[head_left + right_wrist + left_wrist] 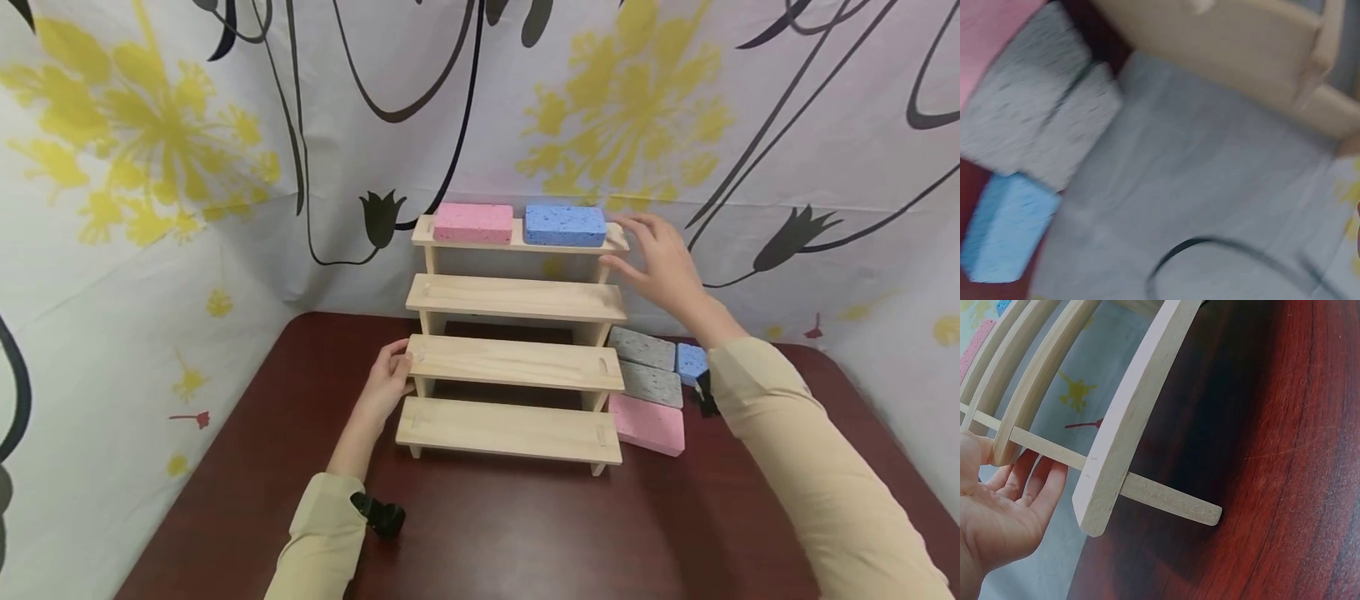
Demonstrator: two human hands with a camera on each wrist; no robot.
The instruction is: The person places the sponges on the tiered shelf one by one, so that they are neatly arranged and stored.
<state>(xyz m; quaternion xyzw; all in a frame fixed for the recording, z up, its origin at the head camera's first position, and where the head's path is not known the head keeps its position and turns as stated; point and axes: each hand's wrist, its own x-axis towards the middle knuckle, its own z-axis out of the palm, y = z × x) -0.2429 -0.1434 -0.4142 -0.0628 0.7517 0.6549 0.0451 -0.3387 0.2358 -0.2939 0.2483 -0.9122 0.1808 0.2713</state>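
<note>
A four-step wooden display stand (517, 362) stands on the table. My left hand (386, 382) grips the left end of its second step from the bottom. In the left wrist view, the thumb of the left hand (1007, 519) lies at that step and the other fingers reach beneath it. On the top step a pink sponge (472, 223) lies left of a blue sponge (564, 226). My right hand (660, 262) is raised beside the top step's right end, thumb and fingers spread, holding nothing. The right wrist view is blurred and shows almost nothing of that hand.
Right of the stand lie two grey sponges (651, 384), a pink sponge (648, 423) and a blue sponge (691, 363), partly hidden by the right wrist camera. A patterned cloth (480, 125) hangs behind the dark red table (480, 533).
</note>
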